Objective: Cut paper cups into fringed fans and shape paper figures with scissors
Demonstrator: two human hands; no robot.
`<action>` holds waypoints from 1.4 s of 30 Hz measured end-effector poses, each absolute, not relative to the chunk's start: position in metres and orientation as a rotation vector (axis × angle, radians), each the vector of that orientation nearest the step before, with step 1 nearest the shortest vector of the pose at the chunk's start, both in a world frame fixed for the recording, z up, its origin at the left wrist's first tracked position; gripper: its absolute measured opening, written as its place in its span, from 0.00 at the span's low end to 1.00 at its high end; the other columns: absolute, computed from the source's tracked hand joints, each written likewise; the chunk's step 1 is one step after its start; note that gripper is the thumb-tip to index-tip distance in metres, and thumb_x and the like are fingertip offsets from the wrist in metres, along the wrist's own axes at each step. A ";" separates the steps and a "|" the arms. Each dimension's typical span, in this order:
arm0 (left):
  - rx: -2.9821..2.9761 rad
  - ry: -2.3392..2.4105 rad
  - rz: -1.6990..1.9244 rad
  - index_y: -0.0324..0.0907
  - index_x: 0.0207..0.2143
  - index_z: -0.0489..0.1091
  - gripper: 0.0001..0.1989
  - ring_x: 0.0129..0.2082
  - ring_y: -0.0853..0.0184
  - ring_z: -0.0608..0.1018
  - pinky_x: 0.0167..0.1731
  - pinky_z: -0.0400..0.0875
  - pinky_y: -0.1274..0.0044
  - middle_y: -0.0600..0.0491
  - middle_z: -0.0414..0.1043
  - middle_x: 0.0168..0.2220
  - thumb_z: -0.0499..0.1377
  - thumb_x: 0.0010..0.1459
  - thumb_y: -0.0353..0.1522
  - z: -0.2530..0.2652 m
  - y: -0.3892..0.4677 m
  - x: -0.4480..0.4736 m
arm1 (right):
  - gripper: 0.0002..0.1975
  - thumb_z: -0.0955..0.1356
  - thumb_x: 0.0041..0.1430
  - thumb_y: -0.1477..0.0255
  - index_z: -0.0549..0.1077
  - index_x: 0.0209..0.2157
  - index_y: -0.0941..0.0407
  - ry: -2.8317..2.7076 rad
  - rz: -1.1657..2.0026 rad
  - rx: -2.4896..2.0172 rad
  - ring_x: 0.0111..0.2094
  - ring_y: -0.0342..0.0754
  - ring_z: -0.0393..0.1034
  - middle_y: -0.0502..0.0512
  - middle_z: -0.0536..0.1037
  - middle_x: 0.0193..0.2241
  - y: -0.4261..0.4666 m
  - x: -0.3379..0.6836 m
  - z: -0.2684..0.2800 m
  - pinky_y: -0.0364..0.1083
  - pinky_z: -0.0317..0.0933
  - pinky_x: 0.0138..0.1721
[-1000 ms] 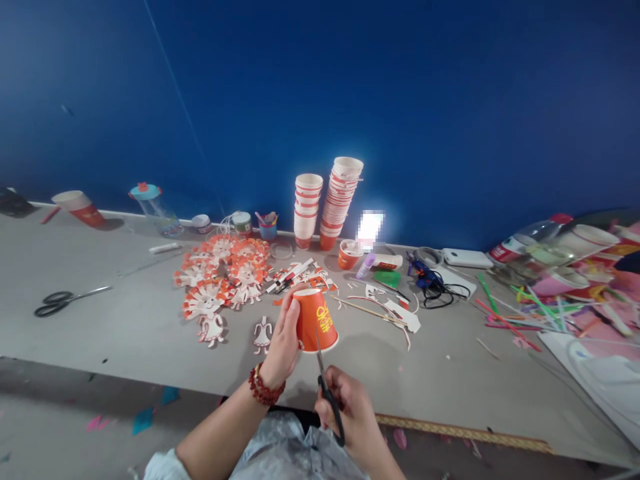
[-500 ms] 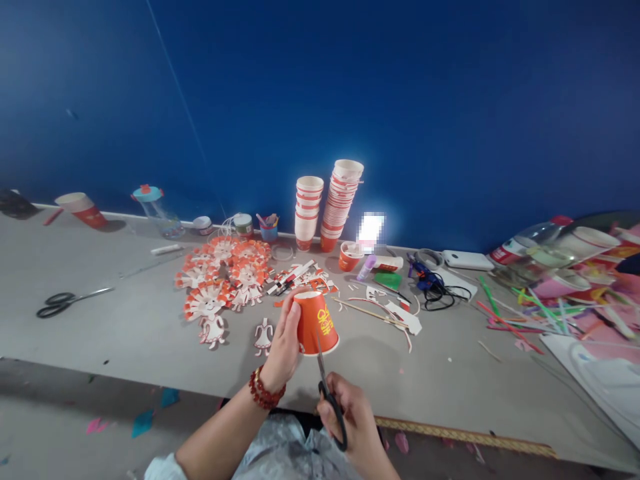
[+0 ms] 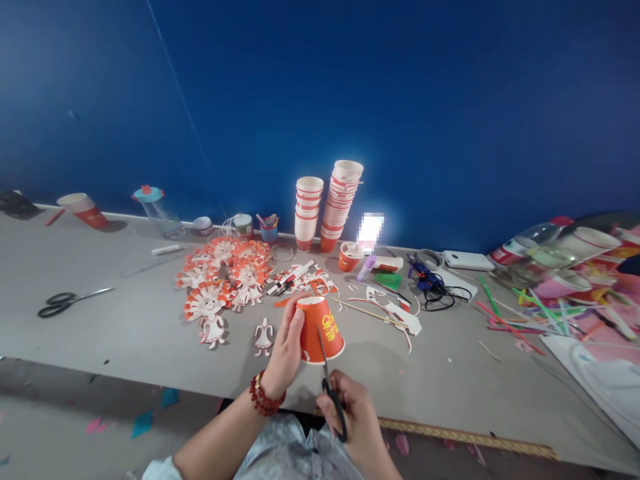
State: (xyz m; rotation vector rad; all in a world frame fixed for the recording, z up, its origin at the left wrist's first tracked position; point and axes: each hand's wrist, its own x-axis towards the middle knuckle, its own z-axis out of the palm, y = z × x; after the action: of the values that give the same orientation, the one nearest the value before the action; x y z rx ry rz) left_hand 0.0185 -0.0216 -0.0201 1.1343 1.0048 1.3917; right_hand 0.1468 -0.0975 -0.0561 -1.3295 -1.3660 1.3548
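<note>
An orange-red paper cup (image 3: 313, 333) with yellow lettering is held upside down, its white rim facing down toward me. Around its left side curl the fingers of my left hand (image 3: 285, 343), a red bead bracelet on the wrist. My right hand (image 3: 347, 403) grips black-handled scissors (image 3: 327, 383), whose blades reach up over the rim onto the cup's side. Left of the cup a white paper figure with a dress outline (image 3: 263, 337) lies flat on the table. Several finished-looking paper dolls with orange fringes (image 3: 207, 303) lie further left.
Two tall stacks of paper cups (image 3: 309, 213) stand against the blue wall. Paper scraps (image 3: 305, 277), a purple glue stick (image 3: 367, 268) and a coiled black cable (image 3: 435, 287) lie behind the cup. Other scissors (image 3: 63, 303) rest at left; bottles and coloured strips (image 3: 555, 307) crowd the right.
The cup has shifted slightly down and right and tilted a little, together with my left hand. The scissors and right hand have moved only slightly.
</note>
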 end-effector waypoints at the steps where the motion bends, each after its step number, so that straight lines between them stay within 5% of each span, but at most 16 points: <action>1: 1.140 1.003 1.398 0.48 0.54 0.63 0.18 0.58 0.63 0.68 0.60 0.59 0.70 0.49 0.66 0.58 0.44 0.68 0.41 -0.020 -0.021 0.018 | 0.29 0.66 0.49 0.43 0.55 0.20 0.52 -1.356 1.357 -1.334 0.12 0.37 0.47 0.40 0.55 0.11 -0.098 0.147 -0.056 0.41 0.39 0.16; 9: 1.256 0.999 1.414 0.47 0.54 0.64 0.17 0.60 0.62 0.65 0.60 0.57 0.71 0.50 0.65 0.57 0.45 0.68 0.40 -0.022 -0.025 0.015 | 0.32 0.66 0.41 0.37 0.57 0.21 0.53 -1.234 1.503 -1.306 0.12 0.38 0.53 0.42 0.60 0.11 -0.096 0.140 -0.044 0.40 0.46 0.16; 30: 1.308 0.956 1.434 0.46 0.56 0.63 0.19 0.60 0.59 0.65 0.58 0.59 0.69 0.48 0.65 0.59 0.48 0.66 0.41 -0.033 -0.025 0.013 | 0.30 0.68 0.42 0.41 0.56 0.18 0.52 -1.228 1.362 -1.385 0.09 0.36 0.47 0.41 0.57 0.08 -0.095 0.145 -0.061 0.39 0.39 0.13; 36: 1.357 0.911 1.460 0.47 0.56 0.64 0.19 0.59 0.58 0.67 0.59 0.59 0.68 0.47 0.65 0.58 0.49 0.66 0.42 -0.037 -0.021 0.009 | 0.29 0.69 0.44 0.42 0.57 0.20 0.52 -1.251 1.523 -1.340 0.09 0.38 0.52 0.42 0.61 0.08 -0.096 0.145 -0.039 0.39 0.50 0.14; 42: 1.396 0.898 1.455 0.46 0.57 0.63 0.19 0.60 0.58 0.66 0.59 0.58 0.67 0.47 0.65 0.59 0.48 0.66 0.40 -0.036 -0.020 0.005 | 0.30 0.69 0.42 0.42 0.57 0.19 0.52 -1.258 1.528 -1.317 0.08 0.37 0.51 0.42 0.60 0.07 -0.095 0.148 -0.041 0.39 0.46 0.13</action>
State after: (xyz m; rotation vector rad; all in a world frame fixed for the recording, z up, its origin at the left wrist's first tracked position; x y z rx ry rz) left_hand 0.0050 -0.0198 -0.0363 1.3957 0.8978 1.4551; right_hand 0.1477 -0.0951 -0.0405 -1.3168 -1.2581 1.5277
